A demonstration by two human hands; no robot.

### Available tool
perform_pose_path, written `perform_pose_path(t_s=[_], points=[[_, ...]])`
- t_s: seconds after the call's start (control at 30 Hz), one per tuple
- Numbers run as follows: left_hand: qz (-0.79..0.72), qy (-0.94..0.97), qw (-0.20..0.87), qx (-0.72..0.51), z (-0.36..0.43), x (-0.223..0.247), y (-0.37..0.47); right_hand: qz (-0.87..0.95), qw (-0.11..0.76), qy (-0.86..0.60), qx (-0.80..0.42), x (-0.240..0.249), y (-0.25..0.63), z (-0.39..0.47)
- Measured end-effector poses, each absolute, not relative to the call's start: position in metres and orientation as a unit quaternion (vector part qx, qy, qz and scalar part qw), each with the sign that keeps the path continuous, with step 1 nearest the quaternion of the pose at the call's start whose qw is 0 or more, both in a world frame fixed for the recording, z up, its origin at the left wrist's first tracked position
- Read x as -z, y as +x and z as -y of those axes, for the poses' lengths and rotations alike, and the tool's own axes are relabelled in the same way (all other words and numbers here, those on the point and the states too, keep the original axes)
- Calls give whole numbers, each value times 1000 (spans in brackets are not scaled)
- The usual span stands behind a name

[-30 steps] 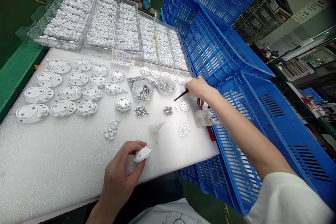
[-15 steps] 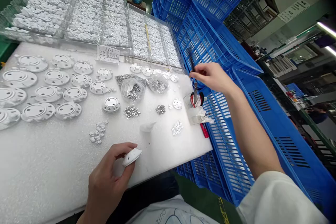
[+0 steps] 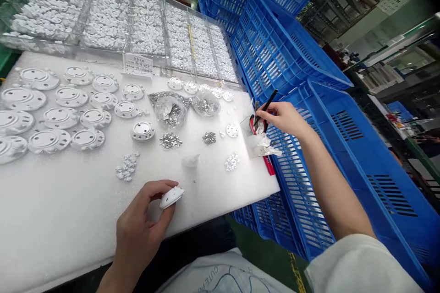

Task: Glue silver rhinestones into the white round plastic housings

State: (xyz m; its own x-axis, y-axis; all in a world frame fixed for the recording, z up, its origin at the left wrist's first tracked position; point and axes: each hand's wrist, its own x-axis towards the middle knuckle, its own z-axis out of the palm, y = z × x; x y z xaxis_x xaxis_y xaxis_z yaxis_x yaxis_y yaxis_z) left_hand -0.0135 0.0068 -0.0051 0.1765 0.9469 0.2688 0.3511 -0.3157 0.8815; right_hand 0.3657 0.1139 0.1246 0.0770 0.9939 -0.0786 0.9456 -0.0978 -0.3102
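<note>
One white disc-shaped casing (image 3: 172, 197), probably light, stiff and best held at opposite sides, is above the foam board (image 3: 82, 215), pinched by the left hand (image 3: 142, 217), while the right hand (image 3: 287, 119) grips a slim black tool (image 3: 270, 100), and clear trays (image 3: 112, 52) contain many small white pieces (image 3: 106, 9).

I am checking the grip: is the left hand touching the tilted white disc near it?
Touching. The head view shows the left hand pinching the white disc between thumb and fingers.
</note>
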Motion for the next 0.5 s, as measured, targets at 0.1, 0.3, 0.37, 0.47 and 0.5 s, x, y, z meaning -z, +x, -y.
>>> perform_pose_path(t_s=[0.1, 0.3, 0.37, 0.47, 0.5], points=[[-462, 685, 347, -443, -6, 3, -11, 670, 88, -727, -122, -121, 369, -112], [-422, 689, 355, -470, -8, -2, -9, 652, 131, -739, -109, -114, 372, -120], [-416, 692, 355, -471, -8, -3, -9, 651, 122, -742, -101, -118, 371, -120], [-410, 698, 352, -470, -8, -3, -9, 666, 132, -730, -72, -130, 368, -101], [-408, 700, 349, -470, -8, -3, -9, 681, 146, -715, -66, -135, 367, -89]])
